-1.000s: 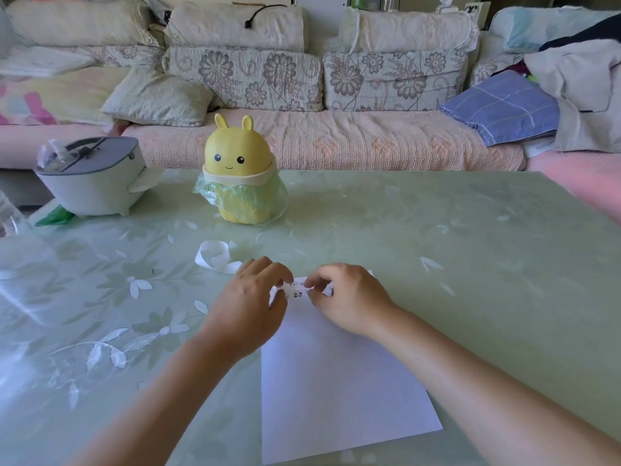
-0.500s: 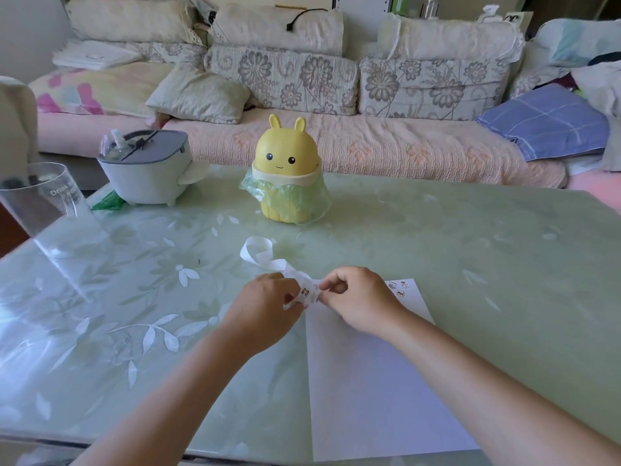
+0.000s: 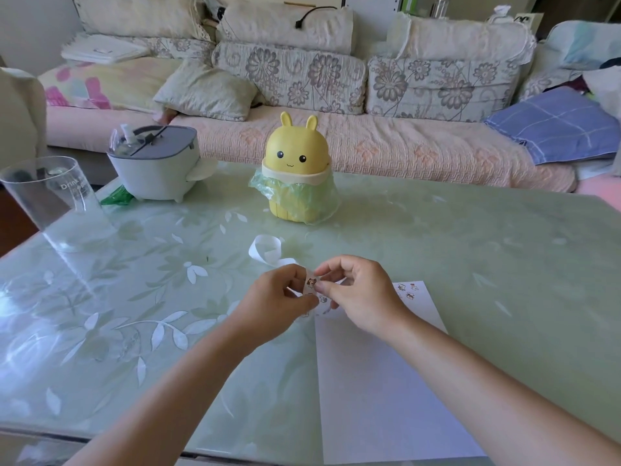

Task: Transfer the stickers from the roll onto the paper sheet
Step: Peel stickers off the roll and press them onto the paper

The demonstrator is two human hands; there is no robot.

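A white paper sheet (image 3: 379,381) lies on the green glass table, with a few small stickers (image 3: 408,291) stuck near its top right corner. My left hand (image 3: 275,302) and my right hand (image 3: 359,290) meet above the sheet's top left corner. Both pinch a white sticker strip (image 3: 311,286) that shows small cartoon stickers. The strip's used tail (image 3: 265,250) curls in a loop on the table just behind my hands. My right thumb and forefinger pinch at the strip's upper edge; my left fingers grip its lower part.
A yellow bunny-shaped bin (image 3: 295,173) with a green bag stands behind the strip. A grey-and-white appliance (image 3: 154,163) sits at the back left, a clear plastic cup (image 3: 50,193) at the left edge. A sofa with cushions runs behind the table.
The view has shifted, so the sheet now sits lower right. My hands have lifted the strip a little, and my right fingers have moved to its upper edge.
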